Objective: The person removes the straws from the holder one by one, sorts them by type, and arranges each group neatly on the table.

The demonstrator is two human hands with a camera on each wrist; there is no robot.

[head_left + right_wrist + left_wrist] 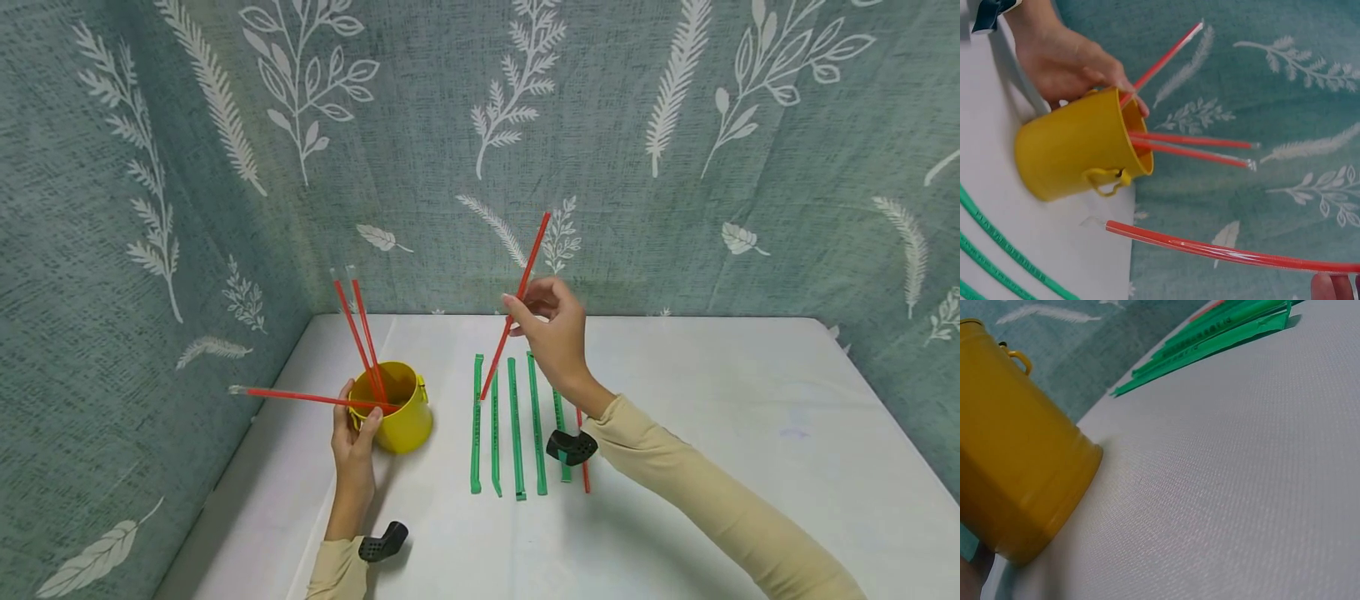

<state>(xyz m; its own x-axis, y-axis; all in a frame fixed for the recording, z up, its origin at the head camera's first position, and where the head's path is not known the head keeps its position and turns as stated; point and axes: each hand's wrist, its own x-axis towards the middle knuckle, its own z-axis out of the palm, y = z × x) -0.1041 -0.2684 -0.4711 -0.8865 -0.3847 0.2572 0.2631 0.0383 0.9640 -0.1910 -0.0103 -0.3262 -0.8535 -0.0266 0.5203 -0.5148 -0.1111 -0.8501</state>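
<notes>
My left hand [354, 458] grips a small yellow bucket [405, 429] by its side, thumb at the rim. Three red straws in clear wrappers stand in it: two upright straws [356, 333] lean toward the back, while a third straw [300, 397] slants far out to the left over the hand. Up in front of the back cloth, my right hand [558, 342] pinches another red straw [536, 250] near its middle, tilted with its lower end toward the table. The right wrist view shows this straw's clear wrapper [1092, 221] extending past its end.
Several green wrapped sticks [516, 429] lie side by side on the white table [712, 400], right of the bucket. One red straw [587, 477] lies at the row's right end, partly under the right forearm. A patterned green cloth [420, 150] hangs behind and at the left.
</notes>
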